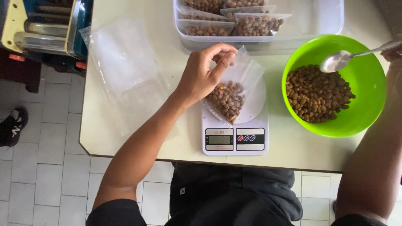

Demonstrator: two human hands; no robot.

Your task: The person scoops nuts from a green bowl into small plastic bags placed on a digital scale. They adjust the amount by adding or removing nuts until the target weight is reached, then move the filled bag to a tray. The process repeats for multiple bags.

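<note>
A person's left hand (204, 75) pinched the open mouth of a clear plastic bag (234, 90) part-filled with brown pellets, the bag resting on a white kitchen scale (234, 136) at the front of the desk (125, 125). Right of the scale, the right hand (393, 52), mostly out of frame, gripped a metal spoon (341, 60) held empty over a green bowl (368, 113) of pellets. Behind the scale, a clear tub (318, 21) held filled bags; left of it lay empty bags (121, 54). The portion appeared mid-weighing, likely calling for another careful scoop
</note>
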